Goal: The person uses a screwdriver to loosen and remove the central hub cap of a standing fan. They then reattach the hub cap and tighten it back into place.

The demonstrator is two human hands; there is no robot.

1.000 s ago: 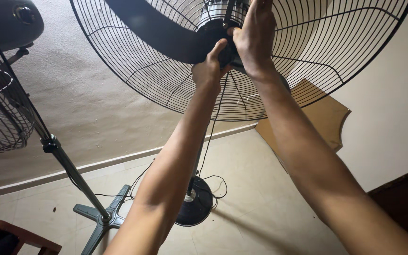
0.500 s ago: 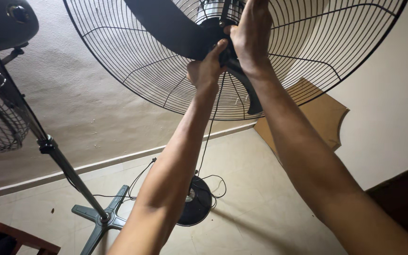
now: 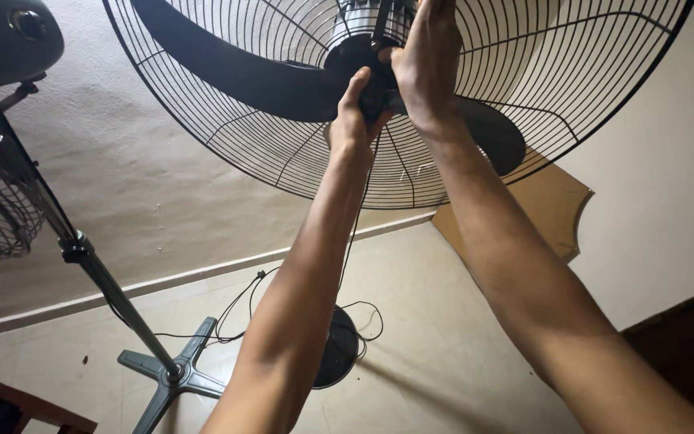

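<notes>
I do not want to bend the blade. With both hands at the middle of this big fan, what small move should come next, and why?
Probably keep the right hand steady on the black hub while the left hand gives a small turn to the part it pinches below the hub. Both hands sit at the centre, a black blade is free behind the wire guard, so bracing should stop it from swinging.

Two fans, two hands, one board.

the black fan blade has swung from near upright to lower right.
</notes>
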